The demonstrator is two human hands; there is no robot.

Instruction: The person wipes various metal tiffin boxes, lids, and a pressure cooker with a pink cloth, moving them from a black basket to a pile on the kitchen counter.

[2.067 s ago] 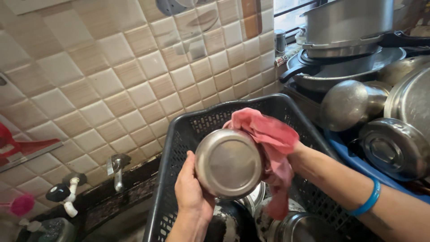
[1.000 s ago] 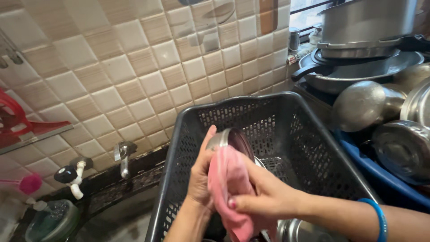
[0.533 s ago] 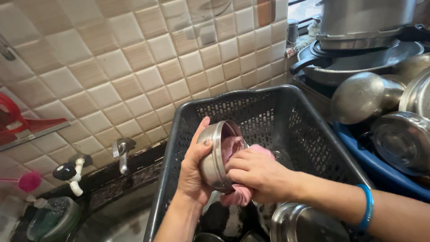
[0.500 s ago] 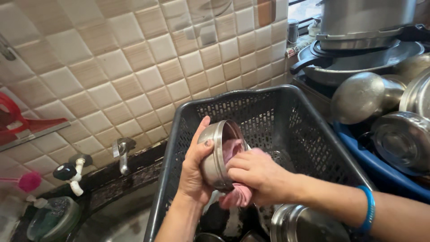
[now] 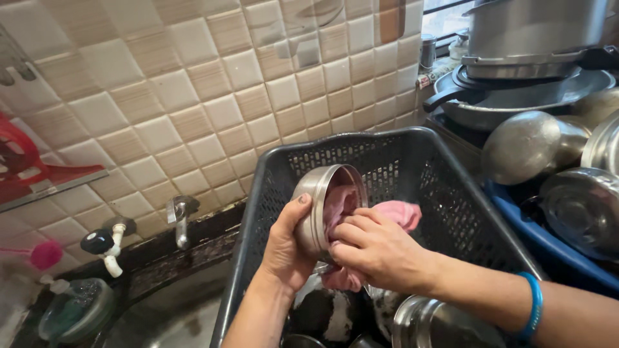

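Over the black basket (image 5: 445, 193), the left hand (image 5: 284, 248) cups a steel bowl (image 5: 319, 206) by its rim and back, fingers wrapped round it, while the right hand (image 5: 380, 248), fingers bunched, presses a soft pink cloth (image 5: 396, 212) inside; the bowl looks light, rigid, probably slippery when wet.

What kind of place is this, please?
Most likely a home kitchen, at the washing-up corner: a tiled wall, a tap over a sink, and steel pots stacked beside a dark dish basket.
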